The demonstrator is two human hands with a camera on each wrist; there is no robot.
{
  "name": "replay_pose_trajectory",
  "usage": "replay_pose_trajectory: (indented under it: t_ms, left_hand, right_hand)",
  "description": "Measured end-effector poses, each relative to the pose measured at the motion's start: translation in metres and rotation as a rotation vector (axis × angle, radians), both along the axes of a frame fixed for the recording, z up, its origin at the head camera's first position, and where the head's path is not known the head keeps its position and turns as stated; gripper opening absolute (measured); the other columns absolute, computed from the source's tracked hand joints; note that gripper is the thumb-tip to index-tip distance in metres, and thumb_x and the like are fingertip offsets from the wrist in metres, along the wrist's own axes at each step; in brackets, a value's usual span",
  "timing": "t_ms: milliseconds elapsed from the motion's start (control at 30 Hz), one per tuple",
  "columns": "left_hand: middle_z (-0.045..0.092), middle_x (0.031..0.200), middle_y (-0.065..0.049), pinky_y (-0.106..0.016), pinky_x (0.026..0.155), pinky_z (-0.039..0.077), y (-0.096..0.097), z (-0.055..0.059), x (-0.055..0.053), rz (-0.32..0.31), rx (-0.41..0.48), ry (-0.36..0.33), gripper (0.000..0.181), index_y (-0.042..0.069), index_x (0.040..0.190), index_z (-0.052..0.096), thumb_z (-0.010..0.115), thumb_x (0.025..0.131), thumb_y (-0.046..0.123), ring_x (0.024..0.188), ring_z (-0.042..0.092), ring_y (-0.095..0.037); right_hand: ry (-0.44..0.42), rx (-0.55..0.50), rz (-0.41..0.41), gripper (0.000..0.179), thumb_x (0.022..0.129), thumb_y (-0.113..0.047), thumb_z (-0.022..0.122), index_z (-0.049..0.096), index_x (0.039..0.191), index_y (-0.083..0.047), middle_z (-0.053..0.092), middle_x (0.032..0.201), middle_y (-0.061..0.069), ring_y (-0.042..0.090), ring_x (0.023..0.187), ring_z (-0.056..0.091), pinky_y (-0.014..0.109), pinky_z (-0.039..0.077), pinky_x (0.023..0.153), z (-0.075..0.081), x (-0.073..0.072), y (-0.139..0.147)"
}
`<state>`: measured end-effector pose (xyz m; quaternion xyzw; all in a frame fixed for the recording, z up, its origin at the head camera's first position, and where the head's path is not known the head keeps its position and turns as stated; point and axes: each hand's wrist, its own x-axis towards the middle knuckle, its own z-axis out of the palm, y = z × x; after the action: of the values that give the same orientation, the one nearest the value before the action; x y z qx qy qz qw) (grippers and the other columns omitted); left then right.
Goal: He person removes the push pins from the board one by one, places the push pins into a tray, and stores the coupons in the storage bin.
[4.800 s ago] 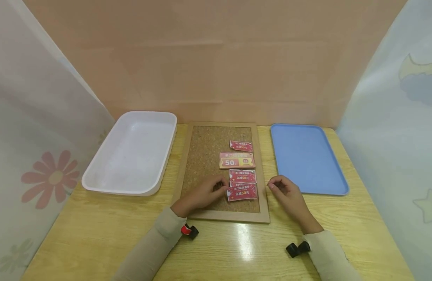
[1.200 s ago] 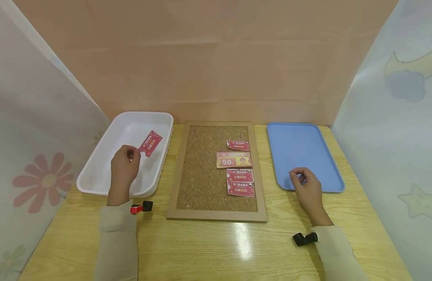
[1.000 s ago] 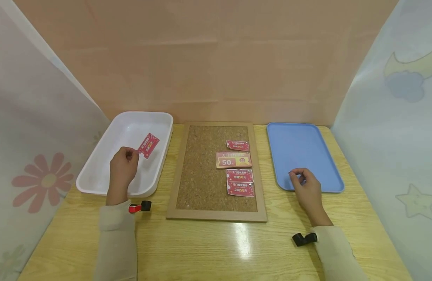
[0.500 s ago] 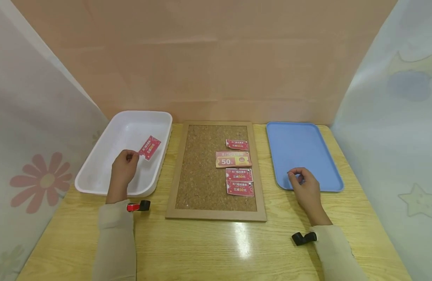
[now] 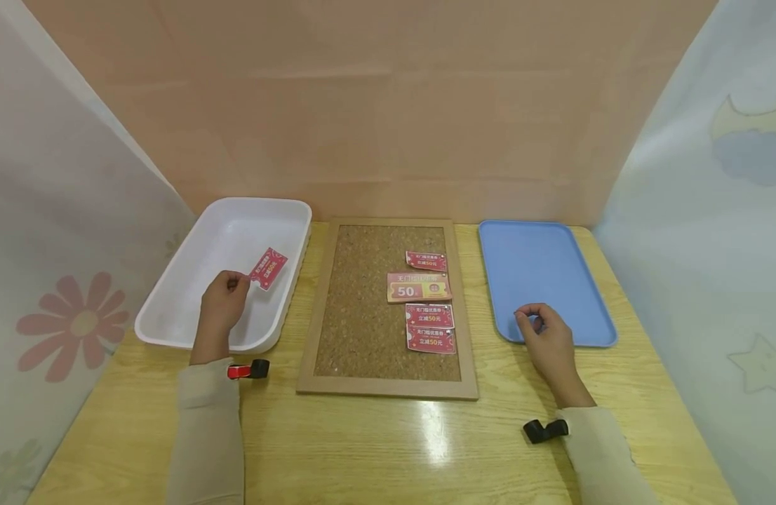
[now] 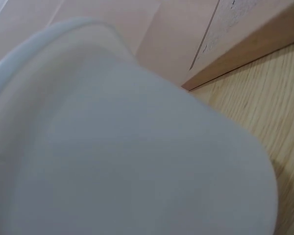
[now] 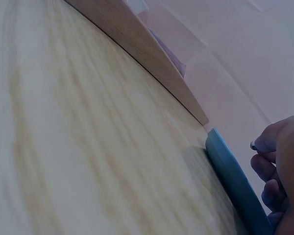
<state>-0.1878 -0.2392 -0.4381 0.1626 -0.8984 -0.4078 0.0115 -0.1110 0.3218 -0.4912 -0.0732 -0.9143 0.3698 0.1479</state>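
Observation:
Over the white bin [image 5: 173, 280], my left hand [image 5: 222, 303] pinches a red paper coupon [image 5: 269, 268] by one corner, and the coupon slants up to the right. In the left wrist view, the bin's outer wall [image 6: 152, 156] hides that hand. My right hand [image 5: 548, 344] is at the near left corner of the blue tray [image 5: 539, 273], fingers curled, with thumb and forefinger pinching a small shiny thumbtack [image 7: 253, 145]. Between the hands lies a framed cork board [image 5: 369, 315]. Along its right side are a pink-and-yellow coupon [image 5: 418, 288] and red coupons [image 5: 430, 340], with small shiny tack heads.
All of it stands on a wood-grain table [image 5: 363, 449]. The board's wooden frame [image 5: 388, 386] is a low raised edge between bin and tray. A tan sheet [image 5: 388, 112] rises behind, with pale patterned curtains [image 5: 85, 210] at both sides.
Since the earliest frame, my left hand has carried the red coupon from the board to over the bin. My right hand has moved right, to the blue tray. Over the last second both barely move.

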Motion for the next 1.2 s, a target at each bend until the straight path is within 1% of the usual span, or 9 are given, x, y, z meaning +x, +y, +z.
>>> replay_pose_trajectory:
  t_ms: [267,500,933,1200]
  left_hand:
    - [0.054,0.121,-0.022,-0.046,0.088,0.043,-0.0009,-0.0019,-0.0014,-0.013,-0.002,0.02,0.046,-0.003,0.125,0.052,0.042,0.102,0.035,0.109,0.05,-0.035]
    - [0.055,0.12,-0.023,-0.046,0.086,0.044,-0.0014,-0.0056,-0.0011,-0.028,-0.02,0.015,0.046,-0.003,0.124,0.053,0.042,0.102,0.035,0.107,0.051,-0.035]
    - [0.054,0.122,-0.022,-0.048,0.089,0.044,-0.0013,-0.0055,-0.0023,-0.033,-0.027,-0.031,0.046,-0.002,0.126,0.051,0.042,0.102,0.036,0.108,0.051,-0.035]
    - [0.053,0.123,-0.023,-0.048,0.09,0.044,-0.0006,-0.0041,-0.0004,-0.04,-0.024,-0.037,0.047,-0.002,0.126,0.051,0.041,0.102,0.036,0.108,0.05,-0.035]
  right_hand:
    - [0.029,0.014,0.024,0.023,0.096,-0.037,0.06,0.066,0.102,-0.016,0.051,0.078,0.004,0.018,0.06,0.041,0.03,0.034,0.055,0.0011,-0.0004,-0.0012]
    - [0.047,0.037,0.033,0.021,0.096,-0.033,0.061,0.066,0.101,-0.014,0.051,0.076,0.004,0.016,0.06,0.042,0.029,0.034,0.056,-0.002,-0.0016,-0.0001]
    - [0.053,0.05,0.045,0.02,0.096,-0.033,0.062,0.066,0.101,-0.014,0.049,0.075,0.003,0.017,0.059,0.041,0.029,0.033,0.056,-0.0017,-0.0003,-0.0005]
    - [0.043,0.056,0.055,0.021,0.096,-0.033,0.061,0.066,0.102,-0.013,0.049,0.075,0.004,0.017,0.059,0.04,0.029,0.033,0.055,-0.0003,0.0004,-0.0014]
